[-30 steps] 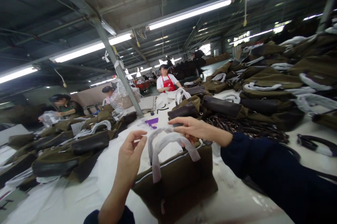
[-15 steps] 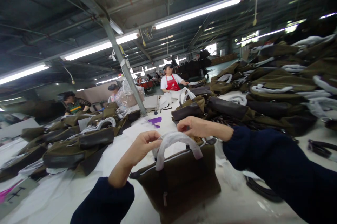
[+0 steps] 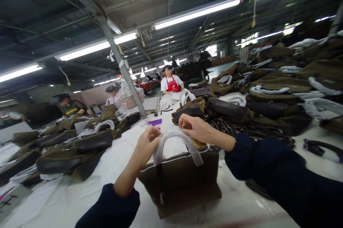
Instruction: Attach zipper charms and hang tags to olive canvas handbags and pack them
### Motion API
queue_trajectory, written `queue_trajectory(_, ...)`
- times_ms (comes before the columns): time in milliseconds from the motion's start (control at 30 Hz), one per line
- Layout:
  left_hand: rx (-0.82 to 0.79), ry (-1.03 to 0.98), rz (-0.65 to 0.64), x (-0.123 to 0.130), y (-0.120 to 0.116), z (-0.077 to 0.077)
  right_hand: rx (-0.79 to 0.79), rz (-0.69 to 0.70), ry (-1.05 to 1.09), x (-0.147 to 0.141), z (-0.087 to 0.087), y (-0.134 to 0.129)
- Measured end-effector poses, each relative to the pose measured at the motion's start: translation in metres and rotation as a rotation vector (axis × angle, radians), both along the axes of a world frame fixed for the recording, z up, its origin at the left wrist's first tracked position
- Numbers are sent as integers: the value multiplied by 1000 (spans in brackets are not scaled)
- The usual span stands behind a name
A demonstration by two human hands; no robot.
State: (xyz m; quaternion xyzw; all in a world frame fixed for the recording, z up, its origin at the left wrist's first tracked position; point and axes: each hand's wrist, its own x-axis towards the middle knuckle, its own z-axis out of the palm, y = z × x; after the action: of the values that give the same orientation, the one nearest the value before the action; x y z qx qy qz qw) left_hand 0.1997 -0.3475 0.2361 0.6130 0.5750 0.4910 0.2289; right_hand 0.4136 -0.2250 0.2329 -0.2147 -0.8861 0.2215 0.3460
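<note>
item: olive handbag (image 3: 179, 181), upright by the near edge of the white-covered table (image 3: 235, 199)
top: white-wrapped handle (image 3: 193, 151)
left hand (image 3: 148, 146): at handle's left side
right hand (image 3: 195, 130): above handle
hands: apart, grip unclear
around: piled bags (image 3: 278, 89), both sides

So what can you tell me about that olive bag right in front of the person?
The olive-green fabric handbag stands upright on a white-covered table. A zipper runs along its top edge, with a pull hanging down the front beside a dark vertical strip. White stuffing shows at the top. Its looped handle, wrapped in translucent plastic, rises between the left hand and right hand, both touching it or very near.
</note>
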Motion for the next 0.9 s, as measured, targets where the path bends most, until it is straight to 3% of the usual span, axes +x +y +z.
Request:
queue_trajectory(67,-100,-55,-116,-1,3,5,-22,55,-28,2,3,4)
queue_trajectory(133,-110,19,-158,2,7,8,19,74,-78,0,5,4)
queue_trajectory(200,15,201,-64,6,11,8,86,55,-109,-5,5,1)
queue_trajectory(300,257,412,176,6,15,4,170,-58,-99,-11,3,-5)
queue_trajectory(367,228,314,142,-2,16,-2,179,-103,-76,-11,2,-7)
queue_trajectory(467,-108,34,-145,-21,14,-15,127,-92,-40,-5,0,-2)
queue_trajectory(533,-260,-15,-223,-32,14,-29,98,-72,-22,1,-2,3)
queue_trajectory(600,-240,4,-147,-36,14,-44,75,-58,-17,4,-3,5)
queue_trajectory(733,-29,6,113,-30,18,-63,51,-41,-22,3,-4,5)
queue_trajectory(833,9,-21,148,-22,16,-55,-3,23,9,2,-2,6)
queue_trajectory(900,-3,-91,60,-18,13,-39,-145,141,-1,3,3,5)
